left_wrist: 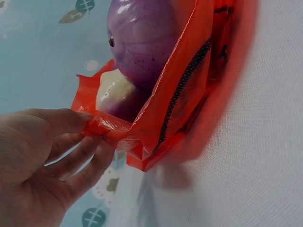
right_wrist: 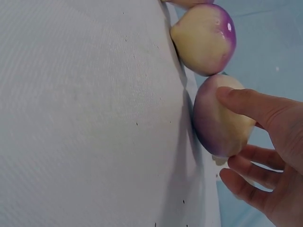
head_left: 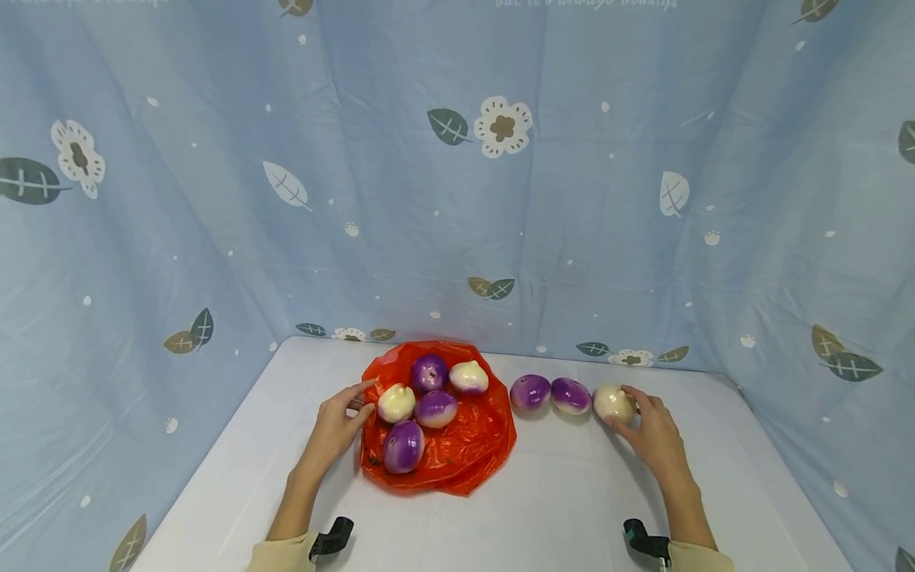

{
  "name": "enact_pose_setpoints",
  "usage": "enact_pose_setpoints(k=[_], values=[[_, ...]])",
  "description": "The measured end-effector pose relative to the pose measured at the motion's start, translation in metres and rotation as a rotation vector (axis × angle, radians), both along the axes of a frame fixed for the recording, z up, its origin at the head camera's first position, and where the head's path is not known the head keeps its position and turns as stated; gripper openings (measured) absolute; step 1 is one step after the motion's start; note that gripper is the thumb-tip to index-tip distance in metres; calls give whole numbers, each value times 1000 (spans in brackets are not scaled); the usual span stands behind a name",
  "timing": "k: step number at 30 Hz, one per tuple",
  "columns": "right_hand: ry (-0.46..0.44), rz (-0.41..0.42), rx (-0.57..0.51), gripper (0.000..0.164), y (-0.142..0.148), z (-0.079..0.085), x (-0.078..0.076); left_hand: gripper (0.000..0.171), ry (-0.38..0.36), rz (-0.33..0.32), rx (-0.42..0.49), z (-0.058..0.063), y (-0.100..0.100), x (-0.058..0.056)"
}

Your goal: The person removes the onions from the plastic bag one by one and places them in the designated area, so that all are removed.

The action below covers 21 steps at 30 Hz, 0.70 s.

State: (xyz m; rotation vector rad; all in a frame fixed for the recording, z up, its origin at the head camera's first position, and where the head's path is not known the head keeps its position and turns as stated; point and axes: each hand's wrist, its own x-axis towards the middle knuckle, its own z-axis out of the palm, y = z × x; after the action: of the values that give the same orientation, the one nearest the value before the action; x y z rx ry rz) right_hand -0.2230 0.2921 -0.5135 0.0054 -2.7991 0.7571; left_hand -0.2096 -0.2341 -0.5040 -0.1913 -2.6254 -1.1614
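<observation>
In the head view a red plastic bag (head_left: 472, 445) lies spread on the left half of the table, with several purple-and-white turnips (head_left: 436, 409) on it. My left hand (head_left: 339, 421) is at its left edge; in the left wrist view the thumb and fingers pinch the rim of the bag (left_wrist: 184, 94). To the right of the bag three turnips form a row: one purple turnip (head_left: 530, 393), another purple turnip (head_left: 570, 396), and a mostly white turnip (head_left: 613, 403) at the right end. My right hand (head_left: 654, 433) holds this last one between thumb and fingers, on the table.
A white table (head_left: 543, 508) carries everything. Blue curtain cloth (head_left: 400, 199) with leaves and flowers hangs behind it and along both sides. Black camera mounts (head_left: 333, 537) show at both wrists.
</observation>
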Motion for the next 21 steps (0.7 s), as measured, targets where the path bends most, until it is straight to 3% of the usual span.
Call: enact_pose_setpoints(k=[8,21], values=[[15,-2,-1,67,-3,1,2,44,-20,2,4,1,-1,0],[49,-15,10,66,-2,1,8,43,14,-1,-18,-1,0,0]])
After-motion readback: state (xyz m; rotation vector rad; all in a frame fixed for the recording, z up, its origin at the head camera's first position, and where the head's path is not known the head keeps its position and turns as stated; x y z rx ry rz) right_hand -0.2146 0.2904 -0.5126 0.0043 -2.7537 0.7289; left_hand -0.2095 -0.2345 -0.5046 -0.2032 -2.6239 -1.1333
